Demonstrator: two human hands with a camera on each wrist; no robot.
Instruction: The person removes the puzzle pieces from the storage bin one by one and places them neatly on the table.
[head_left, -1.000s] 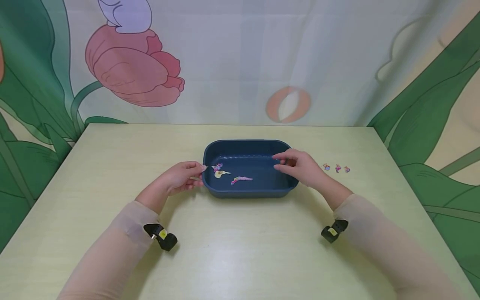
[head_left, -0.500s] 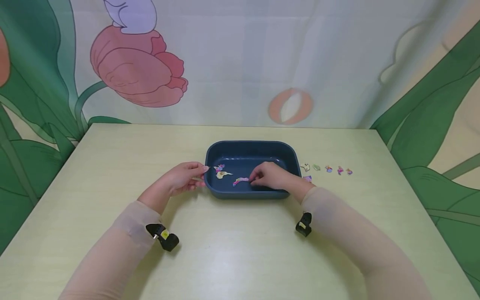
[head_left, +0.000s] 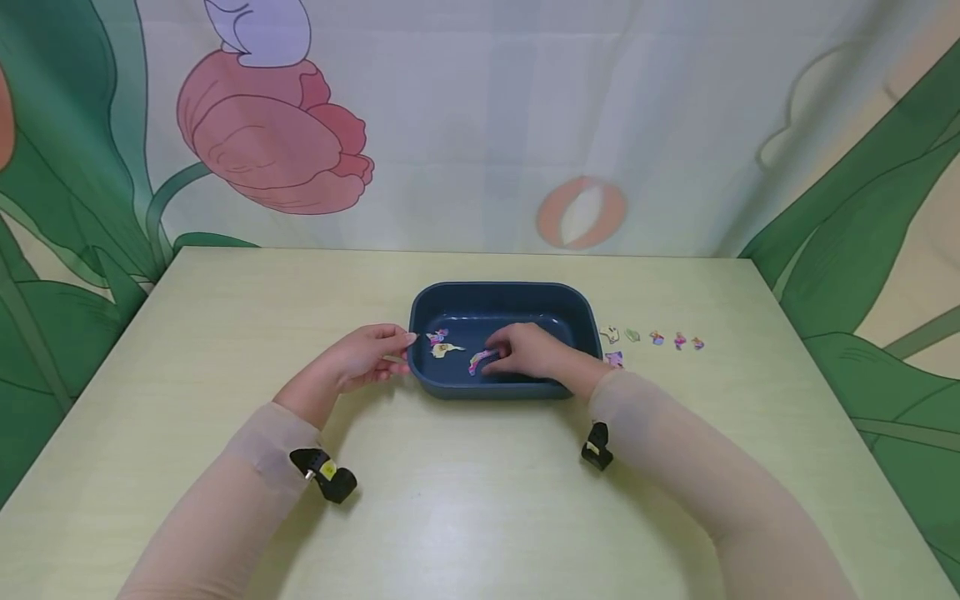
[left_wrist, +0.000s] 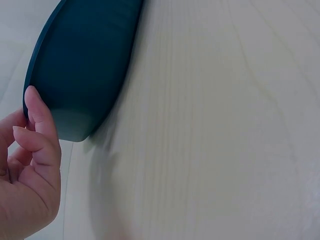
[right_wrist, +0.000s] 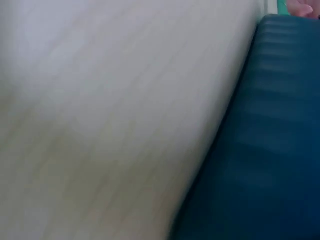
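Observation:
A dark blue rectangular tub point(head_left: 495, 389) stands on the table. At its left end my left hand point(head_left: 363, 354) pinches the rim; in the left wrist view the thumb and fingers point(left_wrist: 41, 112) lie at that rim. My right hand point(head_left: 536, 352) reaches down inside the tub, thumb and index finger apart, beside a curved pink-purple sticker-like piece point(head_left: 482, 360). Left of it in the tub lie a cream-yellow cutout point(head_left: 446, 350) and a small purple-pink one point(head_left: 437, 337). The right wrist view shows only the tub's side and the table, not the right hand's fingers.
Right of the tub, several small cutouts lie in a row on the table: a pale one point(head_left: 611, 334), a greenish one point(head_left: 632, 336) and colourful ones point(head_left: 680, 341). A purple piece point(head_left: 614, 359) lies by the right forearm. A printed curtain point(head_left: 450, 125) hangs behind.
My right hand has moved left and down into the tub, to the pink-purple piece, which has turned to a steeper slant. Its thumb and index finger have spread. The left hand stays at the rim.

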